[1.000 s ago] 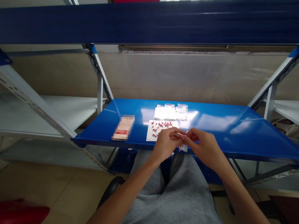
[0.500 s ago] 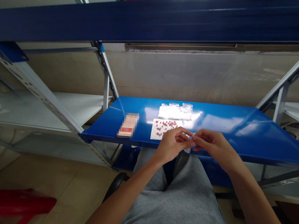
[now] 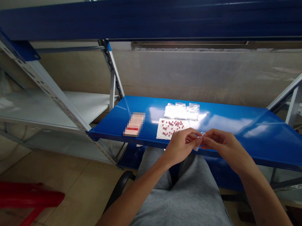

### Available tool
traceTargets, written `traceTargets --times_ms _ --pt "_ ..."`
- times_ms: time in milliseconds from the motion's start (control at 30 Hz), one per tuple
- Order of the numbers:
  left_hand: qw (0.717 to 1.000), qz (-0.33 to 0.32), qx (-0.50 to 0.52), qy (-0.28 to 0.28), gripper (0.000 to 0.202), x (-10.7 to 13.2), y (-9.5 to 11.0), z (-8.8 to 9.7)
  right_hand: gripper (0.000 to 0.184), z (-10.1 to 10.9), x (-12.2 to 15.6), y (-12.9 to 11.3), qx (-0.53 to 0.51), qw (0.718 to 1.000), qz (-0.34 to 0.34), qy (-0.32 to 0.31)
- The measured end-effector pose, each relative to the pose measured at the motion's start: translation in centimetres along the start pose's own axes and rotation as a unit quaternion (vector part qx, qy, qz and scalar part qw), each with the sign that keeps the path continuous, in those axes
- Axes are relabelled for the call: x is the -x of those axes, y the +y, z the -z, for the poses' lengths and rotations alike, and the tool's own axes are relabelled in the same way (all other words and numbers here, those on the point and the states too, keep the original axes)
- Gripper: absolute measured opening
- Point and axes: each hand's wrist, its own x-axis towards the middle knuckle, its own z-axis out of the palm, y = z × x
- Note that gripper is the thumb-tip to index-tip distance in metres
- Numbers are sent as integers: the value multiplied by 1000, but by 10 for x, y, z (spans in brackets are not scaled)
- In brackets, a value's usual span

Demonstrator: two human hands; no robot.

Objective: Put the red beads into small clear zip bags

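Note:
My left hand [image 3: 182, 143] and my right hand [image 3: 219, 142] meet above the front edge of the blue shelf. Between their pinched fingertips is a small clear plastic bag [image 3: 197, 148]; its lower part hangs down and the fingers cover most of the rest. Whether anything is inside it I cannot make out. Just left of my left hand lies a white cloth or paper sheet [image 3: 160, 134], with several small red bead-like pieces [image 3: 168, 124] scattered over it. Behind the sheet, three stacks of clear plastic bags [image 3: 180, 110] lie side by side.
A blurred, pinkish flat item [image 3: 134, 124] lies on the blue shelf [image 3: 243, 130] to the left. An upper blue beam [image 3: 158, 18] crosses above the work surface. Grey shelving [image 3: 47, 106] stands at the left, and a red plastic stool [image 3: 21, 195] is on the floor.
The whole view has shifted, so the shelf and its contents appear slightly farther right. Both hands keep their pinch on the small bag, with little change in their pose.

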Motion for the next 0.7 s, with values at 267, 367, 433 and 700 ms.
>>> traceTargets --times_ms 267,367,433,700 --pt "998 -20 -61 -1 16 1 2 -2 46 2 -2 11 29 999 -24 -7" --pt "998 -17 -63 0 17 1 2 -3 49 2 -3 12 57 997 -42 -13" --pt "998 -17 -64 0 16 1 3 -3 51 1 -4 12 69 997 -39 -24" --pt "996 -16 -91 10 20 1 1 -2 42 5 -3 13 60 997 -38 -38"
